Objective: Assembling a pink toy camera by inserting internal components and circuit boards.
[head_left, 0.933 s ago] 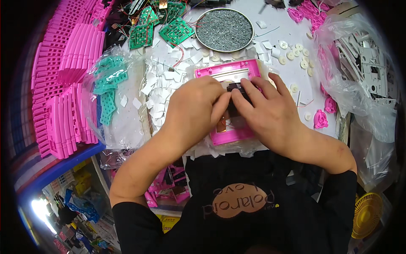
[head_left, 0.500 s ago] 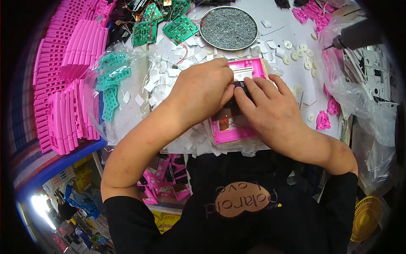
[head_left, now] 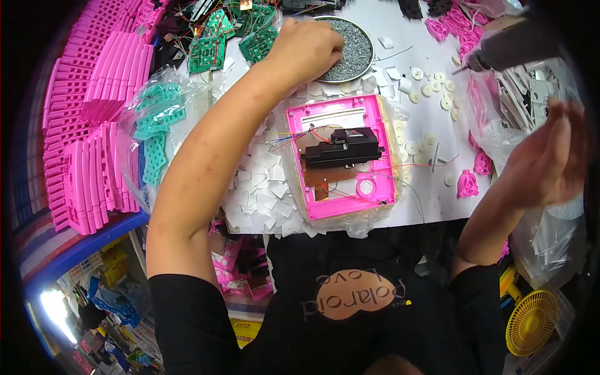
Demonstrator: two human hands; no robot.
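step: L hand (head_left: pixel 306 47) in round screw dish (head_left: pixel 359 53), fingers curled, grasp hidden – can't tell.
R hand (head_left: pixel 544 162): open, empty, nr screwdriver (head_left: pixel 519 44).
next: prob. needs screw seated in pink housing (head_left: pixel 340 159).

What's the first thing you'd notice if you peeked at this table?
The bright pink frame in the middle of the table, with a black part and thin wires on it. The left hand reaches into a round dish of tiny grey bits at the top, and rows of pink plastic pieces are stacked on the left.
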